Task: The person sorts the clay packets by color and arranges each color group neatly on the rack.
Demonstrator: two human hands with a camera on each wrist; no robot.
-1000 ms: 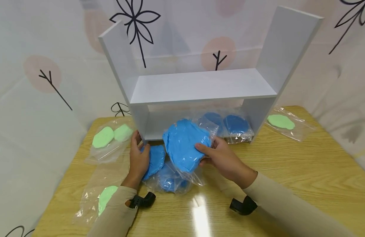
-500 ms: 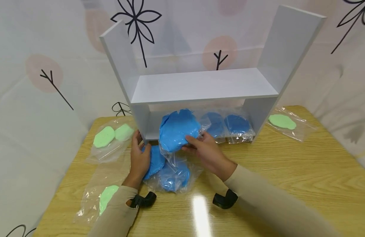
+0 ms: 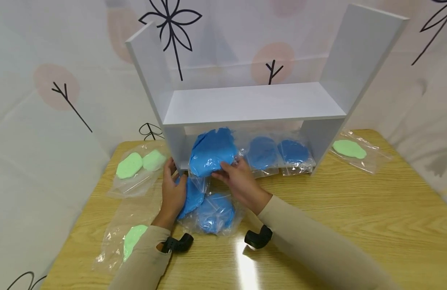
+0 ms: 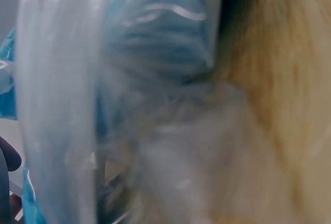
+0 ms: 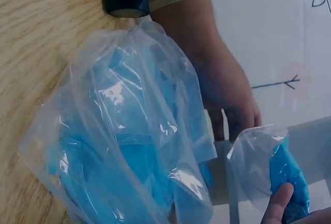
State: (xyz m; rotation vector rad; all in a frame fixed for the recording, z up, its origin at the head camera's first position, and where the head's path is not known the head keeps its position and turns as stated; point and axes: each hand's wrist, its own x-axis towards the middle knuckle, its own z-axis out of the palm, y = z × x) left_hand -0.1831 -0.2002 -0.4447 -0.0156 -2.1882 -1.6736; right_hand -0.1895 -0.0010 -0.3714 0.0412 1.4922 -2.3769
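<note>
Shifted up and leftward in the head view since the earlier frame: one bagged blue slab (image 3: 212, 155), now near centre at the left mouth of the white shelf's (image 3: 252, 104) lower bay, depth inside unclear; pinched at its lower right by the right hand (image 3: 242, 185). Little changed: left hand (image 3: 173, 196), at the shelf's lower left corner, grip not tellable. Handling, as judged: light, soft, floppy, slick-filmed; best held flat, thumb above, fingers beneath. Now more exposed: table bag (image 3: 216, 213), below centre.

Five-plus blue pieces (image 3: 213, 151), four green pieces (image 3: 349, 148), one shelf (image 3: 254, 102)
</note>
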